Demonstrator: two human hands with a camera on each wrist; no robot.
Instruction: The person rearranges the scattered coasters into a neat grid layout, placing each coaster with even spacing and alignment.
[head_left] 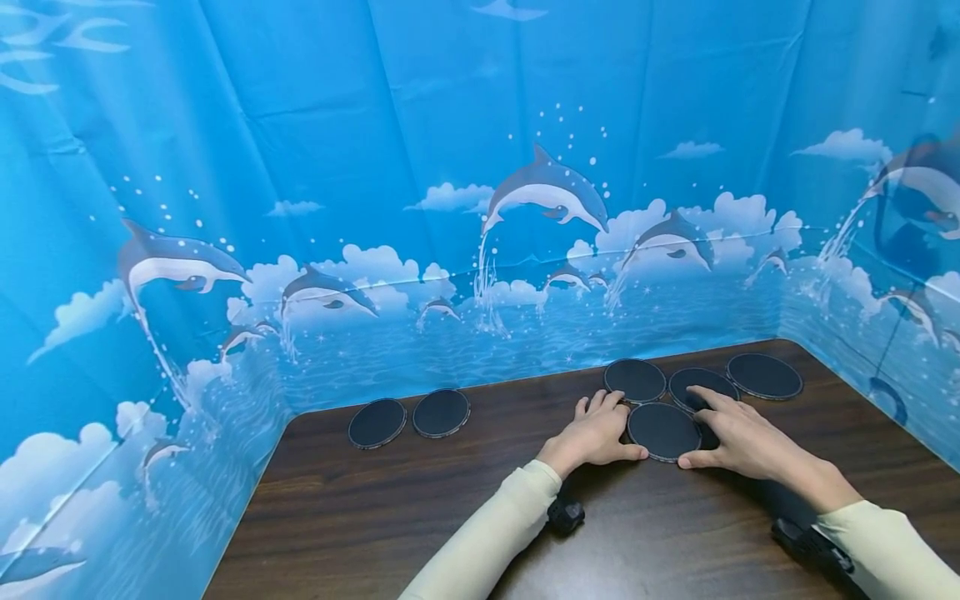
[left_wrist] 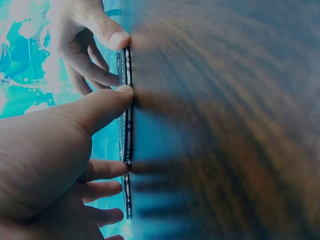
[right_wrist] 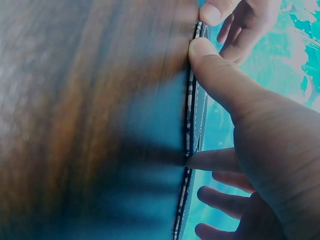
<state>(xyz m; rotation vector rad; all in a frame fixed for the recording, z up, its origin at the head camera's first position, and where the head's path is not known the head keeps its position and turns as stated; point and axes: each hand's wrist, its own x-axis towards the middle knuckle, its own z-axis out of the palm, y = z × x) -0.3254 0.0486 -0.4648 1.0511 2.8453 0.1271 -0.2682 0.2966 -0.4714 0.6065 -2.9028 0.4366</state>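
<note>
A dark round coaster (head_left: 663,432) with a thin patterned rim lies flat on the table, between the two hands. At its left side, my left hand (head_left: 596,431) has its thumb by the near edge and its fingers spread by the back-left coaster (head_left: 634,381). On the other side, my right hand (head_left: 738,437) has its thumb at the near right edge. Its index finger reaches over the back-middle coaster (head_left: 696,382). In the left wrist view the left thumb (left_wrist: 112,106) touches the rim; the right thumb (right_wrist: 204,48) does likewise in the right wrist view.
Another dark coaster (head_left: 765,377) lies at the back right of the brown wooden table (head_left: 360,517). Two more, a left one (head_left: 377,423) and its neighbour (head_left: 441,413), lie side by side at the back left. A blue dolphin-print curtain (head_left: 420,150) surrounds the table's back and sides.
</note>
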